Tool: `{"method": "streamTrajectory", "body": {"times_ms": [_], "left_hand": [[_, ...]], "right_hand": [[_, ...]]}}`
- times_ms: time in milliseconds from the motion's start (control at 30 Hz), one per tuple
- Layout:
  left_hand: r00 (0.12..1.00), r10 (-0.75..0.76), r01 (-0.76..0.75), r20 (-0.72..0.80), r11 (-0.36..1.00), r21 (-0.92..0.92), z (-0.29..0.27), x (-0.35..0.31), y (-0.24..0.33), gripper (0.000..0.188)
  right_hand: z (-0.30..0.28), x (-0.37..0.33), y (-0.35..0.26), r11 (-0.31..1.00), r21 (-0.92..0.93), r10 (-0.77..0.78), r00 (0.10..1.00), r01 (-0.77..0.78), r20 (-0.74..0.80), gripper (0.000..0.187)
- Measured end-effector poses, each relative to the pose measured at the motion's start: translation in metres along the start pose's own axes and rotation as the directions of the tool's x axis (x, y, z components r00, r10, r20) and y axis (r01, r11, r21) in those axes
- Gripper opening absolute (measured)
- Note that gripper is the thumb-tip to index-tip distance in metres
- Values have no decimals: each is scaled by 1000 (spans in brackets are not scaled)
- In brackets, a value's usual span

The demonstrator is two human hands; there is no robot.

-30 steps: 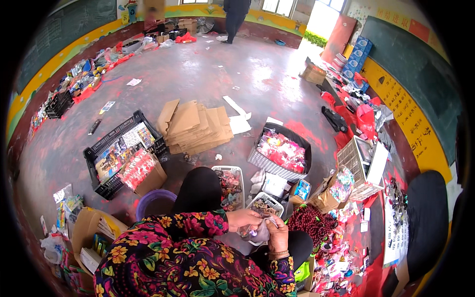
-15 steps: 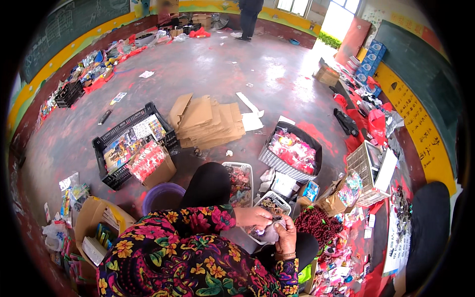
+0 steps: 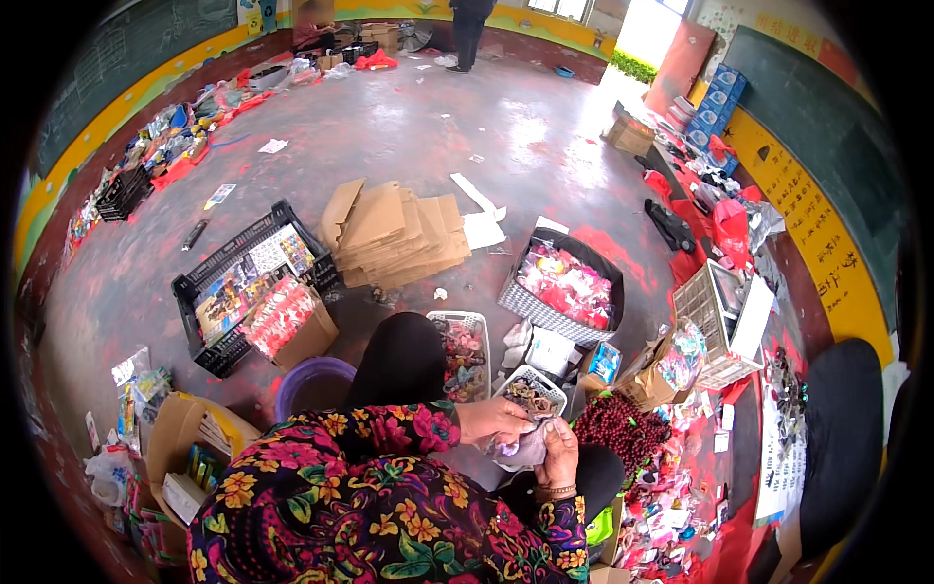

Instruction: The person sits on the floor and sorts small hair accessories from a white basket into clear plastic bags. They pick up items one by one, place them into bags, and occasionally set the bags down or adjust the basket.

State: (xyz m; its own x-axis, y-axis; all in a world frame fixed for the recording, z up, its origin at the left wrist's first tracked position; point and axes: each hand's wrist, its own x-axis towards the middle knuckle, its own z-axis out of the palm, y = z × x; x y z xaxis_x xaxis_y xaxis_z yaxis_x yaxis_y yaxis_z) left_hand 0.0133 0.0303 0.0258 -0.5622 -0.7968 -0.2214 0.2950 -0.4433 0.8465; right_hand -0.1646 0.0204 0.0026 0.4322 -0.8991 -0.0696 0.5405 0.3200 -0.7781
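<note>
1. Against half a second ago, the whole view has shifted slightly; the left hand (image 3: 486,420) and right hand (image 3: 560,454) keep their pinch on the same soft greyish-purple cloth piece (image 3: 526,449).
2. That one cloth piece sits between the two hands, gripped by the fingertips of both, at the near edge of the smaller white plastic basket (image 3: 548,381).
3. Counted near the hands: two white plastic baskets, this smaller one and a longer one (image 3: 457,315), both filled; one grey woven basket (image 3: 545,323) of pink packets; one heap of dark red beads (image 3: 623,428) right of the hands.
4. Leftward: one round purple basin (image 3: 284,391) and one black plastic crate (image 3: 222,358).
5. One stack of flattened brown cardboard (image 3: 394,238) lies ahead; beyond it the grey floor (image 3: 428,127) opens broadly toward the far wall, dotted with scraps. Heaped goods line its left and right edges.
</note>
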Motion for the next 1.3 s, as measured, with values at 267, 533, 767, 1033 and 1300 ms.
{"method": "streamTrajectory", "body": {"times_ms": [267, 533, 767, 1033, 1300], "left_hand": [[979, 11, 7, -202, 996, 89, -12, 5, -6, 25], [987, 66, 28, -148, 830, 557, -5, 3, -10, 21], [995, 65, -15, -73, 840, 542, 8, -3, -2, 20], [979, -26, 69, -201, 975, 211, -2, 2, 1, 22], [980, 118, -153, -161, 962, -225, -40, 7, -8, 25]], "right_hand": [[4, 6, -7, 996, 36, -67, 979, 76, -192, 27], [-2, 5, 16, 876, -465, -180, 981, 129, -67, 16], [7, 4, 14, 932, -345, -188, 962, 110, -200, 16], [-8, 9, 10, 963, -176, -253, 906, 203, -339, 16], [-30, 14, 4, 994, -60, -109, 874, 91, -474, 23]]}}
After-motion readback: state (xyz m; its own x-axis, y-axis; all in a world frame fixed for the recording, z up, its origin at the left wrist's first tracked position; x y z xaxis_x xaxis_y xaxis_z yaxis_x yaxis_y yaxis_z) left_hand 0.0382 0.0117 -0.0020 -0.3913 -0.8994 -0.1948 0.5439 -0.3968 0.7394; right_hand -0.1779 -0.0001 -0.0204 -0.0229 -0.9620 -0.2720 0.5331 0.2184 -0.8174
